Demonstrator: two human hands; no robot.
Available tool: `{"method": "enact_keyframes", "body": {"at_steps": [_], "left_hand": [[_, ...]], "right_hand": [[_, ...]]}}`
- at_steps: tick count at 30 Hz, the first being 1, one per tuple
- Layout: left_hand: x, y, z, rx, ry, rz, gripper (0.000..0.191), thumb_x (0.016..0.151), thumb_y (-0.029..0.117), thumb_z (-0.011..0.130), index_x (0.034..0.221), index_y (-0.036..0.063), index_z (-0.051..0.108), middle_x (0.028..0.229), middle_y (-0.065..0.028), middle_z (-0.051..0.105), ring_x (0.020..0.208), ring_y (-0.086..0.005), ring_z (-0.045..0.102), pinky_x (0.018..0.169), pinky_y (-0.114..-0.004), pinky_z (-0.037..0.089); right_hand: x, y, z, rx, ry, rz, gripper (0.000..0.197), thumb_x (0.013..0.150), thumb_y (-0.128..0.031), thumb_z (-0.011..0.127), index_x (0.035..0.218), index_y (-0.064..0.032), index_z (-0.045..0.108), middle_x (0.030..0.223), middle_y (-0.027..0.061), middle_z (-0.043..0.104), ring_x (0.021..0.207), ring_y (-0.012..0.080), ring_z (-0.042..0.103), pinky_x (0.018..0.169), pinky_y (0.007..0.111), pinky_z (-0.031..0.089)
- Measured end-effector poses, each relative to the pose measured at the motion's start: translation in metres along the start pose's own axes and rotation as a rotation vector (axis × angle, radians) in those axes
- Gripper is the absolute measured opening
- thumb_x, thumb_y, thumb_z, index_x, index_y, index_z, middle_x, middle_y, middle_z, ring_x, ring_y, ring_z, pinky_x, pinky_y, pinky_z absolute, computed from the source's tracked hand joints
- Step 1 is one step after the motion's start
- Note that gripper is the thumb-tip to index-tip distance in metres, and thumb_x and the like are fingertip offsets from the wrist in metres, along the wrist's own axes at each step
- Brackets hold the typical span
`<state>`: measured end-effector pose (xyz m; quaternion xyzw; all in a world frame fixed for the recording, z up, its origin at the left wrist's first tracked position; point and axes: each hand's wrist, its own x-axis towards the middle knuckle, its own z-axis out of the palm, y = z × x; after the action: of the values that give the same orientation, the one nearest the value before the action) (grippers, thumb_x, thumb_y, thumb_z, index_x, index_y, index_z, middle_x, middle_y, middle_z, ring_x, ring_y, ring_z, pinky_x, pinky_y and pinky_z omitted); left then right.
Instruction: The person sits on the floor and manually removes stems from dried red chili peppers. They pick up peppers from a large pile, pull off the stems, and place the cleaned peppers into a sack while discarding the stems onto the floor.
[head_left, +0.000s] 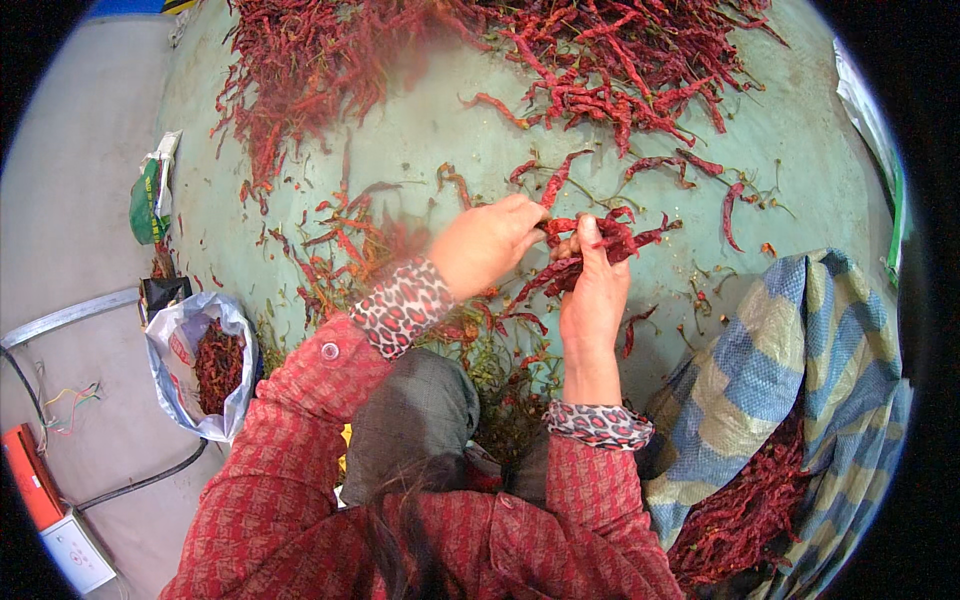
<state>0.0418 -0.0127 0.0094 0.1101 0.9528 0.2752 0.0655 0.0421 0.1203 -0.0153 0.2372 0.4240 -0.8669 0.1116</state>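
Observation:
My right hand (598, 292) is closed around a small bunch of dried red chili peppers (621, 238), its thumb lying on top of them. Close beside it on the left, my left hand (491, 240) has its fingertips pinched at the stem end of this bunch; whether a stem is between them is hidden. Loose dried chilies (559, 180) and thin stems lie on the pale green sheet (420, 120) around both hands. Beyond them rises a large heap of dried red chilies (600, 60). Broken bits and green stems (510, 382) gather by my knees.
To the right stands a blue-and-beige woven sack (757, 360) with dried chilies (739, 510) inside. At the left, a white plastic bag (161, 349) holds darker chilies. A green-and-white packet (148, 202), a metal strip (75, 315), a black cable (142, 480) and a red box (34, 476) lie farther left.

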Motion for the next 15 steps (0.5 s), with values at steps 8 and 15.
{"method": "enact_keyframes", "body": {"at_steps": [8,15], "left_hand": [[0.006,-0.012,-0.016,-0.357,-0.016,-0.134,0.017,0.086,0.014,0.051,0.099,0.004,0.056,0.069,-0.0048,0.057,0.059,-0.0107,0.056,0.055,-0.024,0.046],[0.011,0.005,-0.026,-0.425,-0.227,-0.212,0.02,0.087,0.015,0.05,0.103,0.0049,0.055,0.069,-0.0048,0.056,0.059,-0.0112,0.054,0.055,-0.025,0.045]], "right_hand": [[-0.001,-0.009,0.0,0.204,-0.009,0.012,0.021,0.085,-0.024,0.058,0.083,-0.0036,0.052,0.07,0.0023,0.052,0.065,0.0131,0.05,0.063,0.028,0.044],[0.005,-0.002,-0.003,0.255,-0.01,0.051,0.018,0.083,-0.021,0.06,0.078,-0.0055,0.052,0.068,0.0025,0.053,0.064,0.013,0.051,0.06,0.026,0.042]]}}
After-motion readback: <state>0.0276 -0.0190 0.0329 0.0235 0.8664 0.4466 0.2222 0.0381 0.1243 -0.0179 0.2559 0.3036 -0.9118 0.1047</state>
